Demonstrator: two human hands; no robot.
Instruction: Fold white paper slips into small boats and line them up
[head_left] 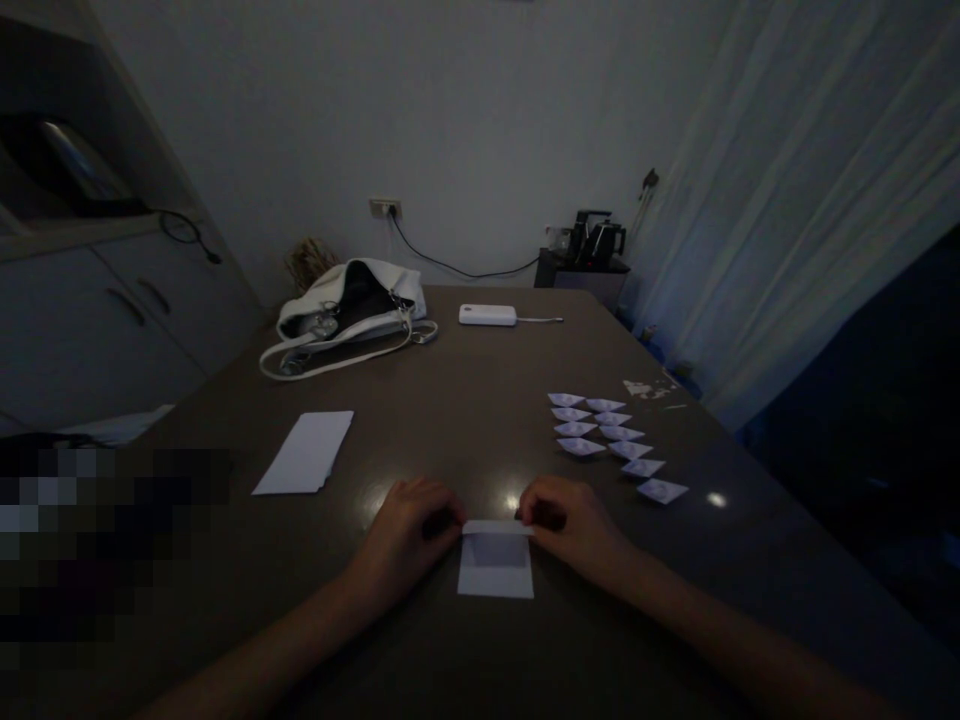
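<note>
A small white sheet of paper (pixel 495 580) lies on the table in front of me, its far edge turned up into a narrow fold. My left hand (pixel 416 520) pinches the far left corner between thumb and fingers. At the far right corner my right hand (pixel 574 520) pinches the same folded edge. To the right, several folded paper boats (pixel 581 446) stand in two slanting rows. A stack of white paper (pixel 307 452) rests on the left, beyond my left hand.
A white handbag (pixel 386 285) sits at the back left of the brown table (pixel 480 400). Near the far edge lies a white power bank (pixel 487 315) with a short cable. Paper scraps (pixel 639 389) lie by the right edge. A curtain (pixel 787 200) hangs beyond it.
</note>
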